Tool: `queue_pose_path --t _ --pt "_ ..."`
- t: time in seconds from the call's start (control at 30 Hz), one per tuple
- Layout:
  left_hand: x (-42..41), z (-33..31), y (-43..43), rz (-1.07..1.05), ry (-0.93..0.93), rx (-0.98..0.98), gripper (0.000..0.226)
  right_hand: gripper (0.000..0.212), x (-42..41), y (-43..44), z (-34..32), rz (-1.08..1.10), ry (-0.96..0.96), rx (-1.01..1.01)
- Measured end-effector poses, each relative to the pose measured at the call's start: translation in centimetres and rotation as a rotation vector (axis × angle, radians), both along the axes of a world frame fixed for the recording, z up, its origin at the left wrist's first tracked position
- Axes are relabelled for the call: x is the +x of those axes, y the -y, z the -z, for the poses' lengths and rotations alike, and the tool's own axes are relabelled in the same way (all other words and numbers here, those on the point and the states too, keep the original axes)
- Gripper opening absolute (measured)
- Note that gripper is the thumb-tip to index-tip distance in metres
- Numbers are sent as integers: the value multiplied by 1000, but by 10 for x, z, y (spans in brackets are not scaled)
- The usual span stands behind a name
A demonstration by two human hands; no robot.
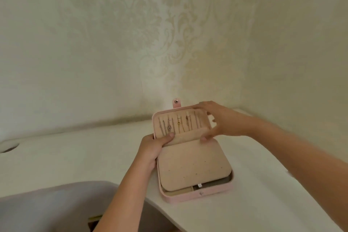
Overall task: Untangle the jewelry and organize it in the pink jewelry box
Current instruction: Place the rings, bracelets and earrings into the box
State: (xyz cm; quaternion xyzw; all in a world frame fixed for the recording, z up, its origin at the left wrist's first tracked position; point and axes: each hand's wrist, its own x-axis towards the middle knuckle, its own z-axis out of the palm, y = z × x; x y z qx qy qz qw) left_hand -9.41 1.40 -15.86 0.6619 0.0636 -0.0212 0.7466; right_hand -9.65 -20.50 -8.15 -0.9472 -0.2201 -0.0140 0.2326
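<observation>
**Upright lid sits between the hands**

The left hand [150,149] grips the pink jewelry box [197,197] at nine o'clock, thumb on the pocket flap [186,138]. The right hand [220,120], blurred, spans the lid [156,117] at three o'clock; I cannot tell its grip. The necklaces [178,124] hang twelve-to-six, between both

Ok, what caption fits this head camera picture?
Left hand holds the open pink jewelry box; right hand touches its lid, where necklaces hang.

Home, prob. bedroom corner: cream damask wallpaper [169,34] behind & above the fingers [202,105], white table [75,156] under them w/ round cutout [9,148] far to their left, pink jewelry box [216,191] touching them.
</observation>
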Motion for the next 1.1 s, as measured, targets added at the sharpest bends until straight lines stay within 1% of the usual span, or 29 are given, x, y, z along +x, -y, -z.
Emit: queue_pose_path --t 0.1,0.2,0.33,0.4,0.5,0.57,0.6,0.63,0.7,0.77,0.8,0.83,0.87,0.93,1.0,1.1 --pt "-2 6 14 -27 -7 -25 12 107 -28 21 7 -10 -159 -122" --pt "-2 13 23 -84 36 -23 12 96 -49 30 14 -57 -259 -170" --pt "1 21 30 -115 180 102 13 82 -63 37 22 -49 -203 -249" --pt "3 22 33 -121 200 151 16 77 -64 43 27 -51 -218 -221" --pt "7 23 34 -114 221 211 17 69 -66 51 30 -16 -252 -69" --pt "9 23 34 -109 229 250 18 64 -66 55 32 0 -233 -26" --pt "10 23 34 -105 237 271 19 63 -67 55 33 -2 -217 -44" --pt "11 23 34 -101 242 283 20 62 -67 54 34 -10 -187 -90" --pt "10 23 34 -88 240 275 21 59 -70 49 33 -35 -89 -246" --pt "6 21 34 -76 224 228 24 49 -74 41 28 -75 28 -429" --pt "3 19 34 -73 213 185 27 43 -75 38 25 -93 77 -481" --pt "0 16 34 -74 205 132 31 38 -76 36 21 -105 117 -477" --pt "-2 14 33 -83 200 80 35 34 -75 37 18 -108 150 -420" --pt "-4 11 31 -102 182 5 44 23 -67 43 13 -85 237 -201" --pt "-4 9 30 -73 154 -44 56 15 -52 49 7 -8 291 -6" --pt "-3 7 32 -47 127 -144 59 19 -29 42 0 122 275 190"
